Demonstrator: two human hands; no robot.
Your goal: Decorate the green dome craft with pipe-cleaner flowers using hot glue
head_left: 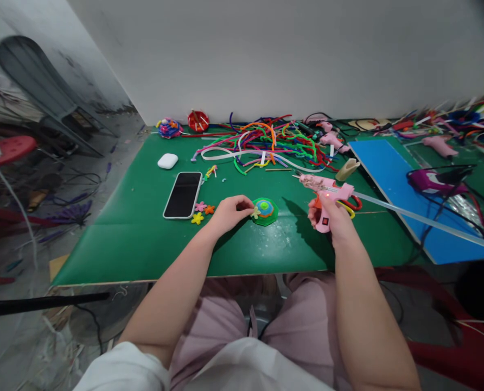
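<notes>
My left hand point(234, 212) pinches a small pale yellow flower point(255, 212) against the near-left side of a round craft piece point(265, 210). That piece has a green base with coloured rings of blue, orange and lime on top, and it rests on the table. In my right hand point(335, 217) is a pink glue gun point(321, 187), its nozzle pointing left above the table and a long clear glue stick point(413, 217) trailing out of its back. Pink, orange and yellow flowers point(197, 218) lie left of my left hand, beside a phone point(183, 195).
Tangled pipe cleaners point(266, 144) spread along the back of the green table point(115, 239). A white earbud case point(167, 161) sits at the left. Scissors point(354, 203) lie behind my right hand. On the right are a blue board point(392, 179) and a purple tool point(437, 182) with cables.
</notes>
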